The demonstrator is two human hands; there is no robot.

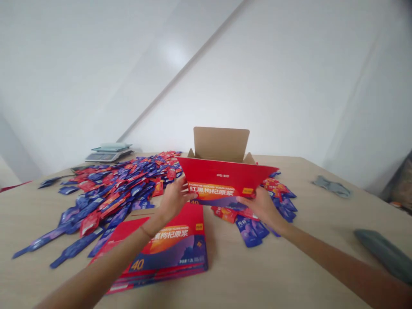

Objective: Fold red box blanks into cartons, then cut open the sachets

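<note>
Between my hands is a red and purple printed cardboard box [222, 176], held up off the table with its brown inner flap raised at the back. My left hand [175, 197] grips its left side, thumb on the printed front. My right hand [259, 204] has the right side, with its thumb across the lower front. Fingers behind the cardboard are hidden. Under my left forearm lies a stack of flattened matching boxes [180, 244]. Red and purple sachets [249, 229] lie on the table below and behind the held box.
A wide heap of red and purple sachets [119, 189] covers the table's left side. Behind it stands a scale [107, 153] with a pale packet on top. A grey cloth-like item [333, 186] and a dark green object [383, 251] lie at the right. A white wall rises behind.
</note>
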